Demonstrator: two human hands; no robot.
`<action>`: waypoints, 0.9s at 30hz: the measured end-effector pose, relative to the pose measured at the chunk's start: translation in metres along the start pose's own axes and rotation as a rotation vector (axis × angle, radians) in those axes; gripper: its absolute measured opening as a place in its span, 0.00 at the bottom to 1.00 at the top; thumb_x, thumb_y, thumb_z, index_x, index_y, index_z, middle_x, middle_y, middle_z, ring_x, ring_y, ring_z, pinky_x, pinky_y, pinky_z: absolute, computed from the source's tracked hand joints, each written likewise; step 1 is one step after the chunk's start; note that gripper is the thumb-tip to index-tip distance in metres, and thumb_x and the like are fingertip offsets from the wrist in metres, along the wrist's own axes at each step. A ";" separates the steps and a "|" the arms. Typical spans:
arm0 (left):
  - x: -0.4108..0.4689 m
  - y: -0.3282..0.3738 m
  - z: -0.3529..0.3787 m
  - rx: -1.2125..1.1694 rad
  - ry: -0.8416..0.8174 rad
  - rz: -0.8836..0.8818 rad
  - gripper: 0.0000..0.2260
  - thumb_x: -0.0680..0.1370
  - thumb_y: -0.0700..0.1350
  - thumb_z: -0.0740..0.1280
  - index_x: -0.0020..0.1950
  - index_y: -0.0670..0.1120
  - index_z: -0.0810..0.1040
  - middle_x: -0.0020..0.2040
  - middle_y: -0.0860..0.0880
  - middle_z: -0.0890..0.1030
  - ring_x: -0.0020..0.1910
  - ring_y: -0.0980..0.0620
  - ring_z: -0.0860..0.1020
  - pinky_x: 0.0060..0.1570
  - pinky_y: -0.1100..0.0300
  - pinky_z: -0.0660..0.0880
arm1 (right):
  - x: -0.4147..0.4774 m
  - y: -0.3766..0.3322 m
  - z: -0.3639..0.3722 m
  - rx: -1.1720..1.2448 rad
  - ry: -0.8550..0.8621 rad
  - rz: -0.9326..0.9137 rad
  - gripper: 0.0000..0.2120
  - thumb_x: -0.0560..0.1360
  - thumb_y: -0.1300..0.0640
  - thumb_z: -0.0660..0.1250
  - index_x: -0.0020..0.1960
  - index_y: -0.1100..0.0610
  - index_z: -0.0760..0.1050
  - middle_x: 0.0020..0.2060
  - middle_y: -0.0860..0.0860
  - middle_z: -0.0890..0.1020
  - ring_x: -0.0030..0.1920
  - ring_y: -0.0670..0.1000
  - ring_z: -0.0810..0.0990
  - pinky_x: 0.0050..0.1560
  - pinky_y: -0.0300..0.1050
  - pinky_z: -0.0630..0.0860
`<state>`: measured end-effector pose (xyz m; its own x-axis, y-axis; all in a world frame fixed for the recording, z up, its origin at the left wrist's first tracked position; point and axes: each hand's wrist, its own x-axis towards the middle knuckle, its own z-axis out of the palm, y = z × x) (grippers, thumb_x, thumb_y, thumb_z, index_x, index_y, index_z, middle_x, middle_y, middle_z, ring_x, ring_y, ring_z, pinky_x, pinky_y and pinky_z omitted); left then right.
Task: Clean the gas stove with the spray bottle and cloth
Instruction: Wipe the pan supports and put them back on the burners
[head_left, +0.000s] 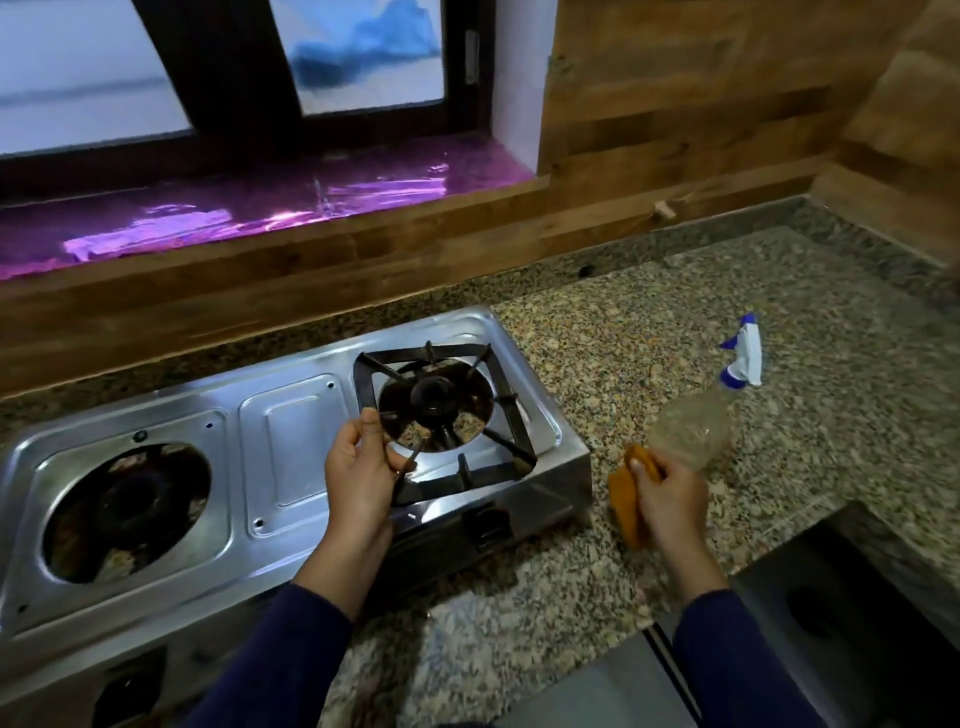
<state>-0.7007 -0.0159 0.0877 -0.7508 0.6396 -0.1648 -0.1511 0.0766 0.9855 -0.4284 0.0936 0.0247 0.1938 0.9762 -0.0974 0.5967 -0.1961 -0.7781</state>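
Head view: left hand (358, 467) grips one grate (467, 483), right hand (670, 499) one cloth (626, 499), beside one spray bottle (696, 428).

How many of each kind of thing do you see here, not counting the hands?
Silver steel gas stove: 1
Round black burners: 2
Black square metal pan grate: 1
Clear plastic spray bottle with blue-and-white head: 1
Orange cloth: 1
Total: 6
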 end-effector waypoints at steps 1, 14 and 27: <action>0.001 -0.001 0.000 -0.004 0.011 -0.011 0.17 0.84 0.52 0.57 0.38 0.46 0.70 0.20 0.54 0.72 0.23 0.61 0.71 0.36 0.57 0.70 | -0.002 0.009 0.006 -0.064 -0.046 0.017 0.13 0.77 0.60 0.69 0.61 0.61 0.80 0.54 0.56 0.84 0.47 0.51 0.77 0.50 0.40 0.69; 0.013 -0.004 0.016 -0.125 0.054 -0.137 0.15 0.83 0.54 0.59 0.42 0.46 0.73 0.26 0.52 0.73 0.29 0.56 0.73 0.40 0.58 0.74 | -0.041 -0.085 0.049 -0.039 -0.288 -0.716 0.16 0.78 0.48 0.67 0.64 0.50 0.79 0.58 0.45 0.76 0.61 0.44 0.69 0.56 0.31 0.67; 0.050 0.002 0.031 -0.055 0.082 -0.212 0.15 0.82 0.56 0.59 0.45 0.46 0.74 0.29 0.48 0.76 0.34 0.49 0.79 0.41 0.54 0.77 | -0.005 -0.112 0.100 -0.035 -0.161 -0.630 0.06 0.75 0.66 0.68 0.48 0.61 0.84 0.44 0.53 0.83 0.47 0.53 0.79 0.49 0.47 0.77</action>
<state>-0.7187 0.0397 0.0828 -0.7477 0.5494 -0.3729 -0.3444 0.1592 0.9252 -0.5743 0.1196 0.0501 -0.3190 0.9064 0.2769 0.5834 0.4180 -0.6963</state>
